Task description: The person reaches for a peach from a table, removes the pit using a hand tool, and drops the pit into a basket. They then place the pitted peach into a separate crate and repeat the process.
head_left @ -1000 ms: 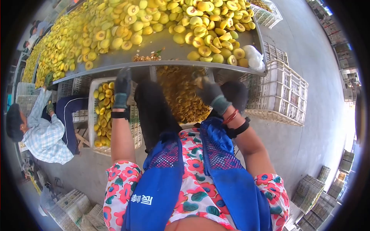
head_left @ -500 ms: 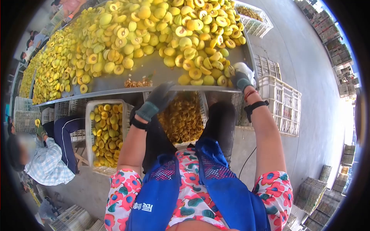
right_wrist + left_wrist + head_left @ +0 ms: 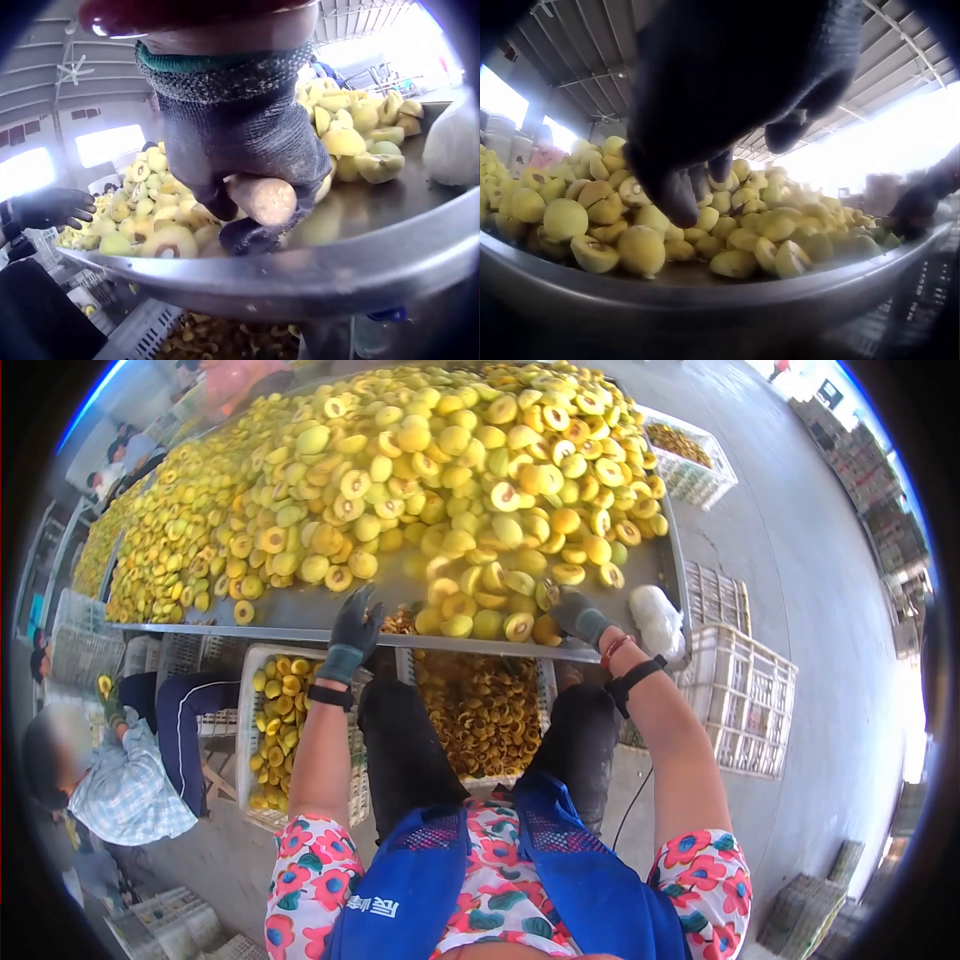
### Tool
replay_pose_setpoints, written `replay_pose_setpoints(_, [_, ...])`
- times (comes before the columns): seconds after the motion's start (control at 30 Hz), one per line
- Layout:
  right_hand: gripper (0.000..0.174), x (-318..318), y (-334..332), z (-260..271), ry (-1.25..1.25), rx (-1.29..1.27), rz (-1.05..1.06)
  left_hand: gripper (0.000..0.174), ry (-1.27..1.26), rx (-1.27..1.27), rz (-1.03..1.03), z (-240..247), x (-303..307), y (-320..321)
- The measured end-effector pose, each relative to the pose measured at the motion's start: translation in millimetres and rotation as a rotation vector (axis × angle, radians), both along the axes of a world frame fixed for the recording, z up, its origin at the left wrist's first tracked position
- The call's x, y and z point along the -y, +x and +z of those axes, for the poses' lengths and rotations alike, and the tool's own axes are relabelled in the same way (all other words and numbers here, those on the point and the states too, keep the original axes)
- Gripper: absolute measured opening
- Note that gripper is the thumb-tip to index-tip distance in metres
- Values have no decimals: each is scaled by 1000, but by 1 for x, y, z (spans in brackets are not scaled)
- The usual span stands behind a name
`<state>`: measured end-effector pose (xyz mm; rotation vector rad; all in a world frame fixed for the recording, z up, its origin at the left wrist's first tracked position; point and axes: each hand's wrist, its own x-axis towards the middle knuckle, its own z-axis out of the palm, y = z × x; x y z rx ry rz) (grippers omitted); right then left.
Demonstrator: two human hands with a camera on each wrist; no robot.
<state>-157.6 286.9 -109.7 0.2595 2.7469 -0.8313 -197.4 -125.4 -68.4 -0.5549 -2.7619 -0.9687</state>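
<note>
The right hand (image 3: 580,616) has its grip closed around a pale, round handle (image 3: 271,202) at the near edge of the desk (image 3: 645,568), perhaps for firm control beside the fruit halves (image 3: 519,626), which lie heaped there within reach. The left hand (image 3: 355,628) is relaxed above this edge, its grip holding nothing visible; the crate (image 3: 150,326) below seems placed for catching scraps (image 3: 485,710).

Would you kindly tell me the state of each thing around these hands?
Left hand: fingers relaxed, apparently empty.
Right hand: gripping a handle.
Handle: held, blunt end exposed.
Piled fruit: many pieces halved.
Metal table: mostly covered with fruit.
Left crate: holding yellow fruit.
Middle crate: holding brownish-yellow scraps.
White bundle: resting on the table.
</note>
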Motion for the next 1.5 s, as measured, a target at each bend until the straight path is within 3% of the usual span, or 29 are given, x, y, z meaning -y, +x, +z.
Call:
replay_pose_setpoints(0.07, [35, 11, -10, 8, 129, -18, 106, 47, -4, -109, -33, 19, -8, -19])
replay_pose_setpoints(0.13, [39, 15, -12, 56, 150, 39, 150, 51, -6, -250, -83, 35, -18, -51])
replay_pose_setpoints(0.17, [36, 22, -9, 84, 92, 81, -7, 51, -53, -299, -77, 44, -23, -70])
replay_pose_setpoints(0.23, [35, 4, -13, 62, -2, -222, -74, 53, -117, -368, -69, 66, -38, -110])
replay_pose_setpoints(0.33, [34, 10, -10, 77, -440, -283, -322, 61, -256, -432, -54, 86, -66, -185])
replay_pose_setpoints(0.4, [41, -8, -14, 16, -359, -561, -129, 66, -350, -275, 0, 104, -92, -225])
replay_pose_setpoints(0.47, [42, -1, -8, 11, -443, -573, -216, 67, -539, -89, 65, 115, -116, -263])
replay_pose_setpoints(0.53, [43, 21, -1, 53, -559, -450, -385, 71, -565, 105, 56, 116, -132, -302])
replay_pose_setpoints(0.7, [47, 25, -9, 64, -699, -509, -432, 75, -415, 270, -11, 111, -147, -339])
replay_pose_setpoints(0.9, [47, 28, -15, 58, -585, -516, -359, 80, -520, 344, -84, 121, -148, -308])
replay_pose_setpoints(1.13, [51, 33, -11, 56, -538, -392, -348, 86, -609, 306, -105, 65, -145, -264])
replay_pose_setpoints(1.17, [51, 34, -10, 54, -509, -413, -340, 84, -531, 235, -114, 53, -139, -255])
replay_pose_setpoints(1.37, [49, 25, -4, 47, -389, -365, -331, 88, -520, 192, -172, 53, -145, -202])
replay_pose_setpoints(1.47, [44, -5, -19, 35, -845, -702, -346, 89, -636, 149, -171, 58, -141, -198])
replay_pose_setpoints(1.5, [39, -23, -22, 61, -680, -537, -442, 81, -677, 80, -188, 77, -145, -193])
